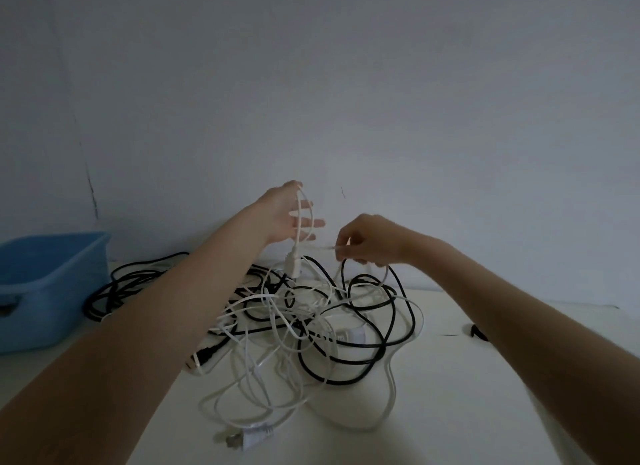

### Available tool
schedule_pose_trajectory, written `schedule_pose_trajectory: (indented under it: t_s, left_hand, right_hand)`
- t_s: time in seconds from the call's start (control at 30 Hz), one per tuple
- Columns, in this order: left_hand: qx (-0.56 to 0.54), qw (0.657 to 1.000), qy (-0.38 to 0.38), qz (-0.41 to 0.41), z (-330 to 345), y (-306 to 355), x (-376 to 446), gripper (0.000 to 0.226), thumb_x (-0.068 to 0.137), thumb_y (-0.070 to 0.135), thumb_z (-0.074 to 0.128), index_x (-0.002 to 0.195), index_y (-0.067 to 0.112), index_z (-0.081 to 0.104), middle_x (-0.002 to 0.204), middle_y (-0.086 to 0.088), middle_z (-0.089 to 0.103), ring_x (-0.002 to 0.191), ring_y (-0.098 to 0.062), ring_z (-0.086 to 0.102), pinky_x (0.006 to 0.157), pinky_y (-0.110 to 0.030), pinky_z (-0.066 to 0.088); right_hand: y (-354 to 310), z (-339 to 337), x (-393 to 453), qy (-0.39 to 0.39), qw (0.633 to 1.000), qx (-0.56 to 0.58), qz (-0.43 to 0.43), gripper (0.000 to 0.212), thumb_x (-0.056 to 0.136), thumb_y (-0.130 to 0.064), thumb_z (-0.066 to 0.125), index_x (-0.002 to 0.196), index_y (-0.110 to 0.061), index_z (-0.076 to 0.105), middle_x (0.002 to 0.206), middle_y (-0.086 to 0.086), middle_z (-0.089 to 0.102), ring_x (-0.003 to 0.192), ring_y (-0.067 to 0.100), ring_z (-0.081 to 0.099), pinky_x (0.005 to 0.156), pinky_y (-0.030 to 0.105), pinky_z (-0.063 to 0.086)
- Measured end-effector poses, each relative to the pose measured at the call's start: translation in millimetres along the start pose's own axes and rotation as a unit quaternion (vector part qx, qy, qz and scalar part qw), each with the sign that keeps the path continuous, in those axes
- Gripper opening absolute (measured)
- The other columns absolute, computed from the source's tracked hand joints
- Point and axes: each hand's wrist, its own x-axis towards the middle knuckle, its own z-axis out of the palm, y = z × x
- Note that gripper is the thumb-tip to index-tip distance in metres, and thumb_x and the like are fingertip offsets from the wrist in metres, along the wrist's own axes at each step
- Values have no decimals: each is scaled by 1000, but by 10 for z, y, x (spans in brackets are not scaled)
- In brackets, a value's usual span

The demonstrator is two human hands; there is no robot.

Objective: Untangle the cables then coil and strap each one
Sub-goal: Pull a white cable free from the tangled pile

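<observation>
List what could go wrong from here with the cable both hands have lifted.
1. The thin white cable looped over the left hand and pinched by the right hand still runs into the tangled pile of black and white cables; pulling up may tighten knots.
2. Its hanging white connector could snag on a black loop.

two hands (289, 215), one blue bin (45, 284), one cable tangle (311, 319)
</observation>
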Motion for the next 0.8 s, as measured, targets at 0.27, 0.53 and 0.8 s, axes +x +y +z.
schedule_pose_trajectory:
  t_s: [0.27,0.53,0.8]
  left_hand:
    - [126,989,-42,-62,-319,-90,33,49,101,39,33,147,24,24,118,-7,49,63,-34,68,53,-38,57]
    - [218,931,-279,-91,39,-110,-230,44,99,46,26,143,39,30,131,-6,57,86,-27,70,82,-42,57]
    - [56,925,-376,1,233,50,-370,39,96,45,29,129,38,49,100,-9,70,30,-1,43,37,-9,44]
  right_hand:
    - [219,-539,-32,145,988,31,45,23,77,-27,76,67,-10,65,50,0,45,44,12,40,39,11,32]
    - [147,-531,152,324,944,58,25,23,82,-31,71,79,-9,65,58,-6,49,51,4,42,47,12,31]
    - [228,-255,35,191,958,166,136,42,95,-44,48,65,-17,58,56,1,47,43,13,39,42,21,34]
